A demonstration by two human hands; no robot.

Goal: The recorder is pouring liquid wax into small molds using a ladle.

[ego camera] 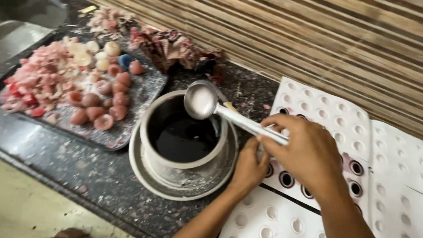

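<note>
The right hand (308,150) gripped a metal ladle (201,101), its bowl above the pot (181,137) of dark liquid on the bench (74,160). The left hand (250,167), fingers curled, steadied the white mould tray (327,115). Filling was underway; the next cavity probably called for a steady dip and a level carry.

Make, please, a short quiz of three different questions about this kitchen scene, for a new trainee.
1. True or false: the right hand holds the ladle by its handle, bowl over the metal pot.
2. Which colour is the liquid in the pot? A) white B) dark, nearly black C) red
3. Fill in: the pink and brown pieces lie on a dark ____ to the left of the pot.

Key:
1. True.
2. B.
3. Tray. The left hand rests at the edge of the white mould sheet, next to the pot.
</note>
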